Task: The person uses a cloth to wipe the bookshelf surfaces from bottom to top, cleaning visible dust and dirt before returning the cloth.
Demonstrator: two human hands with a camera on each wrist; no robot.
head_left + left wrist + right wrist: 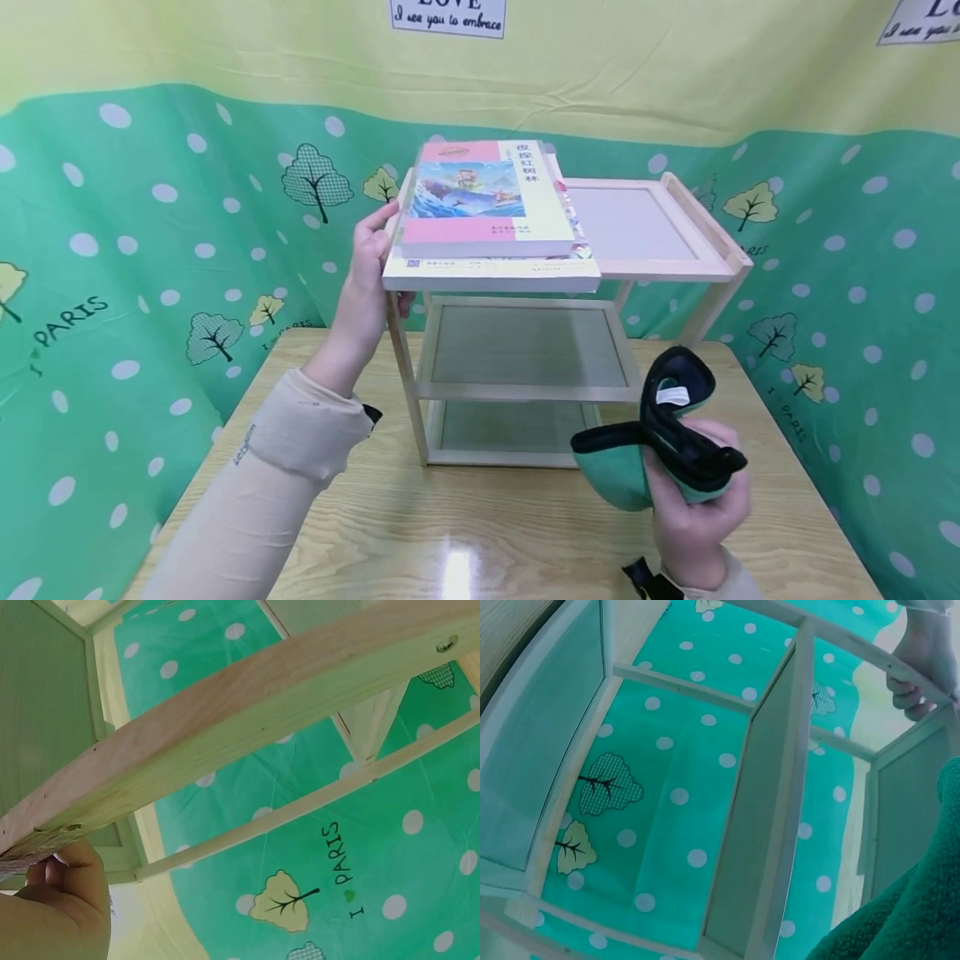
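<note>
A pale wooden three-tier shelf [525,389] stands on the table. On the left of its top tier lies a stack of books, the upper one a pink and white book [480,231] with a sea picture. My left hand [363,279] grips the upper left side rail of the shelf, beside the books; in the left wrist view its fingers curl at the rail's end [45,832]. In front of the shelf's right side, my right hand [697,521] holds a green fabric item [611,479] with black edging and a white label. Its green outside looks fuzzy in the right wrist view.
The light wooden table [360,517] reaches around and in front of the shelf. A green dotted curtain [187,250] with trees hangs close behind and at both sides. The top tier's right part [637,221] has a raised side rail [708,225].
</note>
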